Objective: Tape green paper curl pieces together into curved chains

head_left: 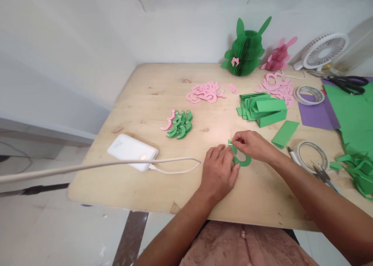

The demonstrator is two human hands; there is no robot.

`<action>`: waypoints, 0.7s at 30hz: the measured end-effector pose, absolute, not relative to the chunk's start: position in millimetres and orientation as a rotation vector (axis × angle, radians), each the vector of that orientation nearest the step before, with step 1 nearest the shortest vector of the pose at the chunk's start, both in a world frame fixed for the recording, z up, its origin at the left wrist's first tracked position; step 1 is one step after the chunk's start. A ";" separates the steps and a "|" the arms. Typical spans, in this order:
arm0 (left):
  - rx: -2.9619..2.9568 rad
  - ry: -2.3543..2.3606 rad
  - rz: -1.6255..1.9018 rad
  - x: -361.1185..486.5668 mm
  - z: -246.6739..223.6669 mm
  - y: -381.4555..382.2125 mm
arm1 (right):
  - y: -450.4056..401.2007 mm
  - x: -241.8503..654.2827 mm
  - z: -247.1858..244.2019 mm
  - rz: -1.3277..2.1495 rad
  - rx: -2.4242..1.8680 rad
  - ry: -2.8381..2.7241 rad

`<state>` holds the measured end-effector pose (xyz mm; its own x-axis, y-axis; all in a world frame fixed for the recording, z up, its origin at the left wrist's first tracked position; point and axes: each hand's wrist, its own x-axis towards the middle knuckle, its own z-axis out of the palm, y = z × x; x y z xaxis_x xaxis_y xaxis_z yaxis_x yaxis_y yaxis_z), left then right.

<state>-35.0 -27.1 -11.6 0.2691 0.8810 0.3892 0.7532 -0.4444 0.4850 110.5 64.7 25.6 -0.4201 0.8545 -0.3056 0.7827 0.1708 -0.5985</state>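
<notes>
A curved green paper cutout (245, 161) lies flat on the wooden table in front of me. My left hand (220, 171) rests over its left side, fingers bent and thumb apart, holding it down against the table. At its upper end, beside a small whitish strip, my right hand (251, 145) is closed in a pinch; what sits between the fingertips is hidden. Further left is a cluster of green curved cutouts (180, 124) with light strips on them, and a pink curved cutout (169, 121) touches that cluster.
Pink cutouts (205, 92), folded green paper strips (265, 106) and a green paper rabbit figure (246, 54) stand behind. On the right are tape rolls (309, 95), black scissors (348, 82) and a white fan (325, 52). A power bank (132, 149) with a cable lies left.
</notes>
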 end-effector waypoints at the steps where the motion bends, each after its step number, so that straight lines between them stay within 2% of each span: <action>1: 2.333 1.526 0.926 -35.0 -11.4 -27.2 | 64.6 110.3 25.5 1.085 -1.636 -2.325; 21: 2.324 1.522 1.005 -34.6 -13.5 -26.9 | 64.0 110.2 24.4 1.060 -1.633 -2.331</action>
